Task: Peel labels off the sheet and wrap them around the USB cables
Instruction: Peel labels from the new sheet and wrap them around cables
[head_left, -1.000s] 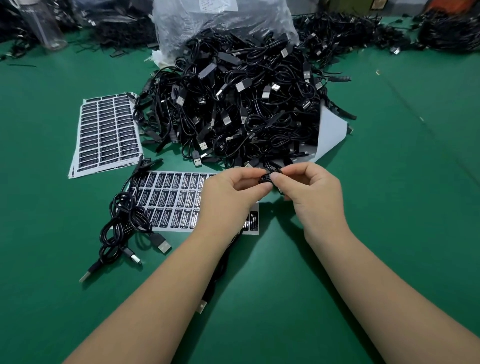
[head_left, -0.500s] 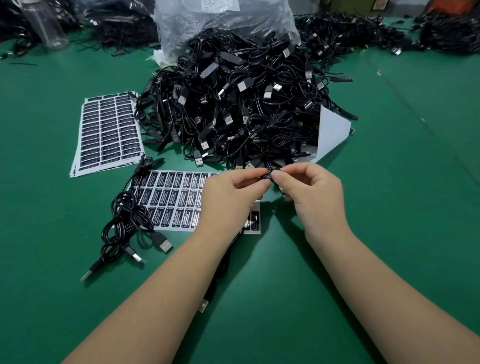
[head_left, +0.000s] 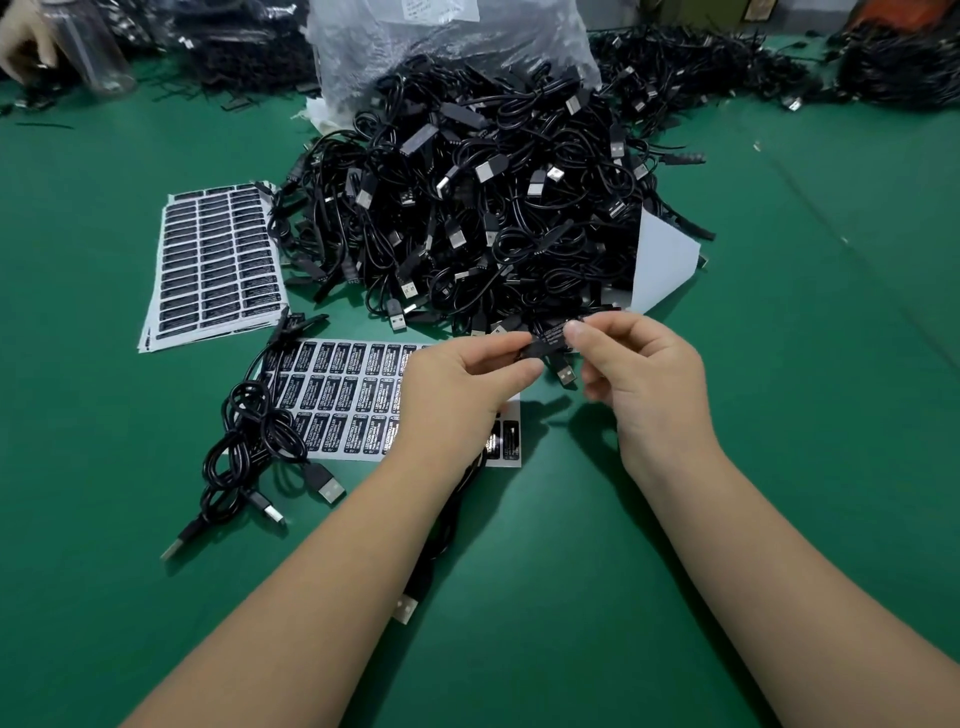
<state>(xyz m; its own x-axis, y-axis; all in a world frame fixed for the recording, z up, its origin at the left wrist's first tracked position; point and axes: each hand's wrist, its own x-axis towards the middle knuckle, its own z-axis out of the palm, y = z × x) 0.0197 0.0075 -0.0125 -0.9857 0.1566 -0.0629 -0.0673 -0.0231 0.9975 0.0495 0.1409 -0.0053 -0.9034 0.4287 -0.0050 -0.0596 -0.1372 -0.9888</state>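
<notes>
My left hand (head_left: 457, 395) and my right hand (head_left: 649, 379) meet above the green table, just in front of the big cable pile (head_left: 467, 208). Between their fingertips is a black label (head_left: 548, 338) wrapped on a black USB cable; both hands pinch it. The cable runs down under my left forearm to a USB plug (head_left: 404, 608). Another plug (head_left: 566, 373) shows between my hands. The label sheet (head_left: 337, 395) lies flat under my left hand, with several black labels on it.
A stack of full label sheets (head_left: 218, 260) lies at the left. A few cables (head_left: 249, 452) lie left of the sheet. A white backing sheet (head_left: 660, 265) sticks out of the pile. A plastic bag (head_left: 447, 36) and more cable heaps (head_left: 701, 67) sit behind.
My hands have drawn slightly apart, and the label's printed face now shows between the fingertips. My right hand has shifted a little to the right.
</notes>
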